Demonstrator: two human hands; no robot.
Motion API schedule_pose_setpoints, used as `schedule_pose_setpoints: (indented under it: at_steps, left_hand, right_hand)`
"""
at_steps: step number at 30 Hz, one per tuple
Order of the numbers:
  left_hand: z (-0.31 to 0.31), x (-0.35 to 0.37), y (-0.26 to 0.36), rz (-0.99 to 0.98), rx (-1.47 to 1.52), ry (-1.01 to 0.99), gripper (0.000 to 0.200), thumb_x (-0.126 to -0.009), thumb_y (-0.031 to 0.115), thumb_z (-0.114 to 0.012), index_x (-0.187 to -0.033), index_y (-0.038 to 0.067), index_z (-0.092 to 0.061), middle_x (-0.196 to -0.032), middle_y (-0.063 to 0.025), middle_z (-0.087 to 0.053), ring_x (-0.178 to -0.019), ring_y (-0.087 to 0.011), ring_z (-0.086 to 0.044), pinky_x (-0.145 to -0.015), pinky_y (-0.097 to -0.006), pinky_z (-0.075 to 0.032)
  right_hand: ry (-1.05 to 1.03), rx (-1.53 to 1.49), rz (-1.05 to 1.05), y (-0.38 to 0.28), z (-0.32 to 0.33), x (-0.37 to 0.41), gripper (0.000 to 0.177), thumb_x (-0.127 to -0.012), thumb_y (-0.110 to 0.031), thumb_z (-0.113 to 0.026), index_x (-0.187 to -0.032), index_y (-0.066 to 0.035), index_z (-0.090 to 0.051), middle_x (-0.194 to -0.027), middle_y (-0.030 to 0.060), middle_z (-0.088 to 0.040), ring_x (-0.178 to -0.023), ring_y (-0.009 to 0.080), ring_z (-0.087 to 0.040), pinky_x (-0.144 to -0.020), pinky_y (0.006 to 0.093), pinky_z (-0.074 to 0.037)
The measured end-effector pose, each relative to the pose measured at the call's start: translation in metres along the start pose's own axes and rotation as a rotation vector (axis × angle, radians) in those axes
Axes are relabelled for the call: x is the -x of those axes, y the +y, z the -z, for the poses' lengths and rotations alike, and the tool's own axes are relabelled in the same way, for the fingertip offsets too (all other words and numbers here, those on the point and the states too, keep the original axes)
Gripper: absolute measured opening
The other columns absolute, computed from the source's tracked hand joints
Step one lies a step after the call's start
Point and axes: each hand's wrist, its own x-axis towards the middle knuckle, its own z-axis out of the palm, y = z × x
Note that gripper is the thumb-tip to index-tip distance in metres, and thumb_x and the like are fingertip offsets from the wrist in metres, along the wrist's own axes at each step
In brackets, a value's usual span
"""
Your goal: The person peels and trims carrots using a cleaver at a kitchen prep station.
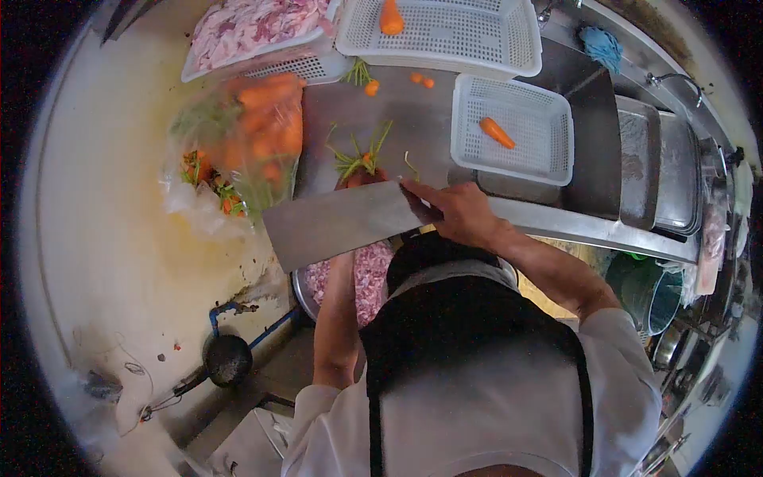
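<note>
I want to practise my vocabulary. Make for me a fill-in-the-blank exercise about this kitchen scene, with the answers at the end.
The right hand holds a wide steel cleaver by its ______.
The smaller white perforated plastic basket contains exactly ______ orange carrot.
The round metal bowl near the left forearm contains chopped pink ______.
The crumpled cloth near the taps has the colour ______.

Missing words: handle; one; meat; blue.

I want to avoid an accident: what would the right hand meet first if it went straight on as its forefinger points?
The right hand, holding the cleaver, would probably first meet the left hand or the green carrot stems beside it; overlap and unclear depth leave open which.
</note>
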Motion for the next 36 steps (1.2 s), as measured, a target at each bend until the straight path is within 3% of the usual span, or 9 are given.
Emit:
schedule_pose_setpoints:
  at_steps: [15, 18, 21, 25, 28, 30, 31, 33, 36]
  left_hand:
    - [0.016, 0.022, -0.009, -0.101, -0.423, 0.043, 0.047, -0.069, 0.012, -0.078, -0.109, 0.001, -0.057, -0.095, -0.0071, -0.065, -0.086, -0.0169, -0.061, -0.078, -0.0321, -0.049]
    - [0.008, 0.043, 0.087, -0.336, -0.257, 0.057, 0.048, -0.064, 0.009, -0.077, -0.107, 0.001, -0.056, -0.094, -0.0075, -0.064, -0.089, -0.0164, -0.061, -0.081, -0.0302, -0.047]
    - [0.020, 0.025, 0.075, -0.243, -0.054, 0.067, 0.049, -0.062, 0.007, -0.076, -0.106, 0.002, -0.056, -0.094, -0.0078, -0.064, -0.088, -0.0167, -0.062, -0.082, -0.0295, -0.047]
    - [0.011, 0.006, 0.073, -0.325, -0.082, 0.096, 0.049, -0.062, 0.005, -0.076, -0.107, 0.002, -0.056, -0.095, -0.0089, -0.065, -0.088, -0.0178, -0.063, -0.081, -0.0295, -0.048]
    - [-0.006, -0.003, 0.072, -0.261, -0.205, -0.006, 0.052, -0.062, 0.006, -0.076, -0.110, 0.003, -0.056, -0.098, -0.0106, -0.064, -0.090, -0.0199, -0.063, -0.083, -0.0298, -0.048]
    - [-0.018, -0.017, 0.072, -0.102, -0.368, -0.138, 0.053, -0.064, 0.006, -0.075, -0.114, 0.003, -0.056, -0.100, -0.0121, -0.063, -0.096, -0.0218, -0.062, -0.086, -0.0320, -0.047]
    - [-0.021, -0.023, 0.061, -0.115, -0.376, -0.162, 0.053, -0.064, 0.006, -0.075, -0.114, 0.003, -0.056, -0.100, -0.0121, -0.063, -0.096, -0.0218, -0.062, -0.086, -0.0320, -0.047]
    - [-0.026, -0.029, 0.038, -0.502, -0.689, -0.066, 0.051, -0.067, 0.007, -0.074, -0.115, 0.003, -0.057, -0.102, -0.0140, -0.062, -0.102, -0.0241, -0.059, -0.090, -0.0345, -0.045]
    - [-0.028, -0.027, 0.031, -0.427, -0.755, -0.096, 0.046, -0.073, 0.013, -0.071, -0.117, 0.005, -0.058, -0.110, -0.0146, -0.061, -0.108, -0.0270, -0.057, -0.093, -0.0380, -0.044]
  right_hand:
    - [-0.060, -0.013, -0.012, 0.027, -0.036, -0.027, 0.050, -0.079, -0.014, -0.062, -0.129, -0.016, -0.054, -0.079, 0.0187, -0.065, -0.073, 0.0391, -0.064, -0.065, 0.0481, -0.050]
    - [-0.073, 0.000, -0.079, 0.072, -0.045, -0.034, 0.042, -0.081, -0.014, -0.060, -0.122, -0.013, -0.059, -0.086, 0.0199, -0.066, -0.079, 0.0398, -0.064, -0.070, 0.0479, -0.051]
    - [-0.103, -0.009, -0.174, 0.090, -0.043, -0.032, 0.037, -0.081, -0.013, -0.059, -0.117, -0.011, -0.062, -0.090, 0.0207, -0.066, -0.084, 0.0396, -0.064, -0.075, 0.0470, -0.051]
    - [0.027, -0.056, -0.370, 0.090, -0.047, -0.014, 0.038, -0.082, -0.014, -0.059, -0.120, -0.011, -0.062, -0.091, 0.0217, -0.066, -0.086, 0.0391, -0.064, -0.077, 0.0459, -0.050]
    - [0.160, -0.152, -0.226, 0.062, -0.021, -0.002, 0.041, -0.081, -0.014, -0.061, -0.122, -0.012, -0.061, -0.088, 0.0212, -0.066, -0.083, 0.0390, -0.064, -0.074, 0.0451, -0.051]
    - [0.094, -0.161, -0.220, 0.042, -0.003, 0.008, 0.043, -0.080, -0.014, -0.063, -0.123, -0.013, -0.060, -0.087, 0.0208, -0.066, -0.080, 0.0392, -0.064, -0.072, 0.0457, -0.051]
    - [0.017, -0.174, -0.191, 0.035, 0.003, 0.011, 0.046, -0.079, -0.015, -0.065, -0.125, -0.014, -0.059, -0.087, 0.0204, -0.067, -0.077, 0.0393, -0.064, -0.071, 0.0462, -0.051]
    - [0.055, -0.180, -0.191, 0.027, 0.006, 0.017, 0.050, -0.079, -0.016, -0.067, -0.128, -0.015, -0.057, -0.085, 0.0206, -0.066, -0.075, 0.0396, -0.064, -0.069, 0.0471, -0.051]
    - [0.060, -0.159, -0.166, 0.027, 0.005, 0.018, 0.057, -0.078, -0.018, -0.068, -0.132, -0.017, -0.053, -0.083, 0.0212, -0.066, -0.072, 0.0400, -0.064, -0.067, 0.0486, -0.051]
